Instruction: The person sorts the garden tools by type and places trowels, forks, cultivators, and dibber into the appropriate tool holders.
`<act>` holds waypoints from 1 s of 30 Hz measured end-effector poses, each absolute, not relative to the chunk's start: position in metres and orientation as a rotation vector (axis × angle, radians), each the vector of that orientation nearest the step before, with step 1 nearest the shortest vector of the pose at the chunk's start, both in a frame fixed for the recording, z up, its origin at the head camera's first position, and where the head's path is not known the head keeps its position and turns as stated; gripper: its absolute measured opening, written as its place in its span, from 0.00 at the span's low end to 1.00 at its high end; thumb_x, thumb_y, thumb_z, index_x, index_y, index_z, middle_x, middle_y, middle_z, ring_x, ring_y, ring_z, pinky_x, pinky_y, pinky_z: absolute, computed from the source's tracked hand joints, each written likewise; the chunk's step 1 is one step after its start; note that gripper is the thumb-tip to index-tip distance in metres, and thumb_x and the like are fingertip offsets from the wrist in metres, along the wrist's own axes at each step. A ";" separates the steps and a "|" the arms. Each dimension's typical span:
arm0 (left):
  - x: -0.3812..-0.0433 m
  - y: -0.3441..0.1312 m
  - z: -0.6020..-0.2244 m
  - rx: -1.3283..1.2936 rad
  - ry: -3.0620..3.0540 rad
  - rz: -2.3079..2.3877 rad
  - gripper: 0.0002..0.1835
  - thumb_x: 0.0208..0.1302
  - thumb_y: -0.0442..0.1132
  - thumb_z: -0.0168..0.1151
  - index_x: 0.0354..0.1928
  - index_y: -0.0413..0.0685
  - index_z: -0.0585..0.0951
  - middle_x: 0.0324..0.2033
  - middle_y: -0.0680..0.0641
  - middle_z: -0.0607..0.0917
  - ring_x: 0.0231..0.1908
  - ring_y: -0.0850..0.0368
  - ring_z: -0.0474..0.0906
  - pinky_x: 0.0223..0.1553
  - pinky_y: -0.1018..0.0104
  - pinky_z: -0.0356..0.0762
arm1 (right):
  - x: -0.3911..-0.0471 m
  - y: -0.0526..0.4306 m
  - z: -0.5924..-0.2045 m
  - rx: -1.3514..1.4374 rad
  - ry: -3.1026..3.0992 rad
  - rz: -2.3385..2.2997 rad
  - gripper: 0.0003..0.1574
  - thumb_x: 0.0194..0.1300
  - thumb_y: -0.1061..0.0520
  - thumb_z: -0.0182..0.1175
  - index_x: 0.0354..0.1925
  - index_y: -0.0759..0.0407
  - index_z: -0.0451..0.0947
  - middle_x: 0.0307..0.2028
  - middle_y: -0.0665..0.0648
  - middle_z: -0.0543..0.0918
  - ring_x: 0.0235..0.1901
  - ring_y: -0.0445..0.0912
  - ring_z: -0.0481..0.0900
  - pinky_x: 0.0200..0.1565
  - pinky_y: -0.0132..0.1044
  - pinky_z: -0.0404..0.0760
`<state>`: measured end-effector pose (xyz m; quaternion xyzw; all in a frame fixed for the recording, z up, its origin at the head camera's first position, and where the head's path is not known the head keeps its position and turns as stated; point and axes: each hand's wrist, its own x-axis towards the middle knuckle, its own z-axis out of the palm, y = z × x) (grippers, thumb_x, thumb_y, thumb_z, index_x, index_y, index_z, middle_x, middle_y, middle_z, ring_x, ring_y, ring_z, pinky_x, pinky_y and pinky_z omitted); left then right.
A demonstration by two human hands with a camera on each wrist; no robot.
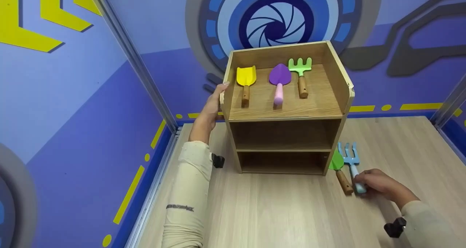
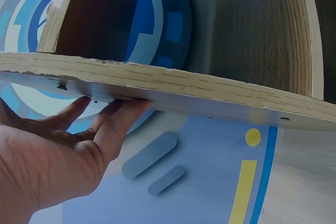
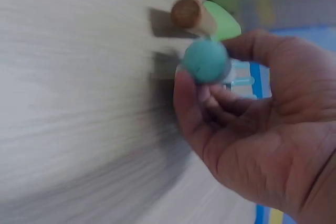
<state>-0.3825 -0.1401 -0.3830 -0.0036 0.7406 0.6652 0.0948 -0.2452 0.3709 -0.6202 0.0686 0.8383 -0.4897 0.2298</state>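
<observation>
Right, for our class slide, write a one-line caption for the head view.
The left hand touches a wooden shelf bearing three garden tools; the right hand grips a blue fork.

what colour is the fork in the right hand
The fork is light blue, clearest in the head view.

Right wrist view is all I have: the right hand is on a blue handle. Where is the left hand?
Observer: The left hand holds the side of the shelf.
Operator: Which tool lies in the middle on top?
Observer: The purple trowel, between the yellow shovel and the green rake.
Operator: And what is under that top level?
Observer: Two open compartments, one above the other.
</observation>
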 end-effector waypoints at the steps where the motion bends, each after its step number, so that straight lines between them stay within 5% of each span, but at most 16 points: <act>1: -0.383 -0.140 -0.383 -0.012 2.195 1.975 0.47 0.62 0.77 0.54 0.78 0.59 0.71 0.69 0.43 0.79 0.65 0.46 0.78 0.67 0.45 0.76 | -0.245 0.374 -0.622 0.184 2.261 -1.392 0.19 0.77 0.55 0.56 0.51 0.73 0.78 0.37 0.52 0.82 0.36 0.43 0.80 0.38 0.38 0.86; 10: -0.383 -0.138 -0.383 -0.025 2.205 1.954 0.52 0.60 0.78 0.54 0.81 0.60 0.66 0.74 0.44 0.74 0.70 0.45 0.73 0.73 0.40 0.70 | -0.244 0.391 -0.623 0.258 1.929 -1.703 0.14 0.81 0.51 0.58 0.52 0.60 0.77 0.41 0.46 0.82 0.43 0.39 0.81 0.49 0.37 0.86; 19: -0.383 -0.139 -0.383 -0.022 2.207 1.962 0.50 0.62 0.77 0.53 0.80 0.59 0.67 0.73 0.43 0.74 0.70 0.45 0.72 0.74 0.40 0.67 | -0.245 0.395 -0.620 0.212 1.723 -1.871 0.06 0.81 0.55 0.56 0.49 0.53 0.79 0.40 0.46 0.88 0.41 0.40 0.85 0.50 0.38 0.86; 30: -0.382 -0.140 -0.383 -0.005 2.208 1.966 0.50 0.61 0.78 0.53 0.79 0.60 0.68 0.71 0.44 0.76 0.68 0.45 0.75 0.71 0.41 0.71 | -0.242 0.390 -0.620 0.166 1.673 -1.922 0.09 0.82 0.56 0.56 0.53 0.58 0.77 0.45 0.49 0.87 0.45 0.39 0.87 0.52 0.36 0.87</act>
